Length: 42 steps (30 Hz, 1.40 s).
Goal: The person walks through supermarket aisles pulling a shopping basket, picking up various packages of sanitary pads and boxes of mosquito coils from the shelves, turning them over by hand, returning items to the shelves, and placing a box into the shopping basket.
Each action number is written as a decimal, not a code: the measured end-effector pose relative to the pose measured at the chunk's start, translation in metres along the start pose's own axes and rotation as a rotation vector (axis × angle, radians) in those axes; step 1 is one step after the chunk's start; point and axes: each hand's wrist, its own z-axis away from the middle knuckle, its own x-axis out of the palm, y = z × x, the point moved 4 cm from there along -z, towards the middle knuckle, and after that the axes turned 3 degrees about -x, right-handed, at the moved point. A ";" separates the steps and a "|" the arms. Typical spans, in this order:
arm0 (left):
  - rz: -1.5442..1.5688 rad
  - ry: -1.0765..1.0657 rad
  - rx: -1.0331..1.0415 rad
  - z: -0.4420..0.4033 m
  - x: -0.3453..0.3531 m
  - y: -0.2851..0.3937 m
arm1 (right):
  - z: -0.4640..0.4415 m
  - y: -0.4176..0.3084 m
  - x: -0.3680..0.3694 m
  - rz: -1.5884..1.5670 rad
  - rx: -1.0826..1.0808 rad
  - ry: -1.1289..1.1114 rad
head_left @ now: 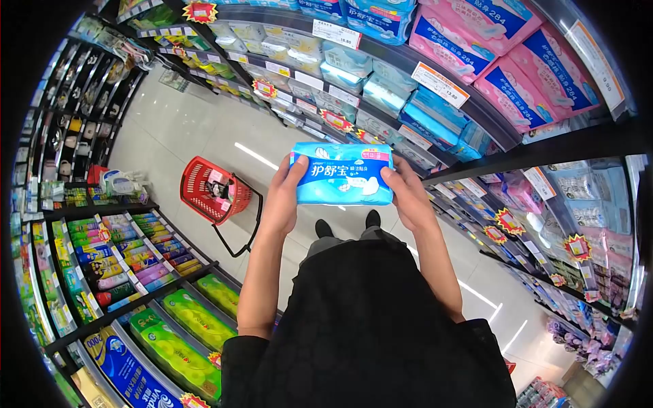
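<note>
Packet [344,174], blue with white lettering, is held above the tiled floor [170,129] in front of the wearer's body, printed face up. The left hand [287,192] is closed on its left end, thumb over the face; the right hand [411,192] grips the opposite end likewise. The two hands are apart, the packet spanning the gap between them. Dark shoes [324,229] show below the packet. A red basket [195,192] stands on the floor to the left, well apart from the packet; its contents are too small to identify. Pink packets [507,87] sit on shelving at upper right. Green packs [173,343] lie at lower left, beside a blue pack [129,367] marked Vinda.
</note>
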 end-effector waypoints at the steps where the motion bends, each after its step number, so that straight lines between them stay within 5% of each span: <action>1: 0.023 0.013 -0.047 -0.002 -0.002 -0.003 | -0.001 0.002 -0.001 0.003 -0.001 0.000; 7: 0.043 -0.188 -0.126 -0.008 -0.008 -0.011 | -0.004 0.008 0.001 -0.270 0.257 -0.104; 9: 0.008 -0.148 -0.122 -0.013 -0.002 -0.015 | -0.004 0.006 0.003 -0.296 0.201 0.021; 15: -0.075 -0.092 -0.319 -0.013 0.001 -0.012 | -0.003 0.031 -0.016 -0.168 0.396 -0.116; 19: -0.026 -0.058 -0.184 -0.016 0.005 -0.015 | 0.002 0.025 -0.015 -0.269 0.397 -0.112; 21: 0.000 -0.086 -0.060 -0.018 -0.001 -0.016 | 0.000 0.022 -0.021 -0.264 0.119 -0.090; 27: 0.094 -0.134 0.021 -0.021 0.008 -0.026 | 0.004 0.004 -0.017 -0.150 -0.096 -0.048; 31: 0.559 -0.189 -0.045 -0.039 0.021 -0.040 | 0.035 -0.019 0.022 0.221 -0.385 -0.142; 33: 0.582 -0.410 0.158 -0.042 0.036 -0.034 | 0.048 -0.037 0.052 0.627 -0.705 -0.317; 34: 0.835 -0.462 -0.088 -0.041 0.036 -0.039 | 0.051 -0.041 0.064 0.697 -0.735 -0.350; 37: 1.081 -0.629 -0.192 -0.027 0.035 -0.034 | 0.051 -0.043 0.078 0.862 -0.828 -0.388; 42: 1.048 -0.694 -0.083 -0.018 0.040 -0.025 | 0.054 -0.041 0.087 0.983 -0.883 -0.433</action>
